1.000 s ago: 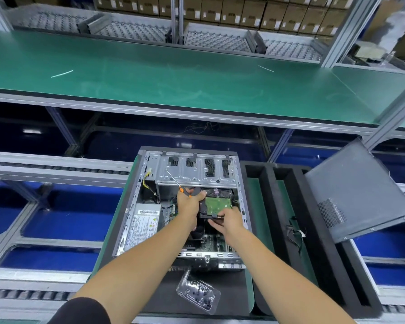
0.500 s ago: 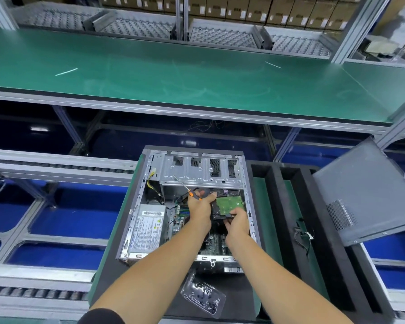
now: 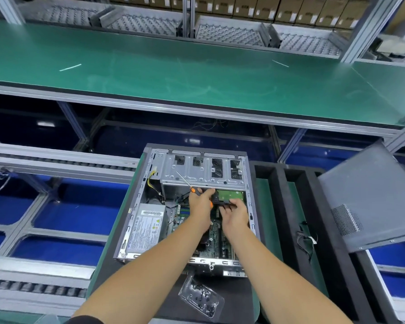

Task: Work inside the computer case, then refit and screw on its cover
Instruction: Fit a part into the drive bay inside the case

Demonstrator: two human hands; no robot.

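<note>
Computer case (image 3: 136, 220) lies open at lower centre; cover (image 3: 369, 195) leans at right, well apart. Left hand (image 3: 200, 204) grips screwdriver (image 3: 192, 187); right hand (image 3: 235, 212) pinches a black connector (image 3: 222, 203) beside the hard drive (image 3: 230, 195). Risk: the screwdriver tip may scrape the drive cage (image 3: 197, 174).

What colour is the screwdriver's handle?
Orange and black, on the thin metal screwdriver in the left hand; head view.

A black foam tray (image 3: 276, 183) carries the open computer case (image 3: 136, 220) on its left part. A clear screw bag (image 3: 200, 298) lies at the near edge, and the grey cover (image 3: 369, 195) leans over the right edge.
</note>
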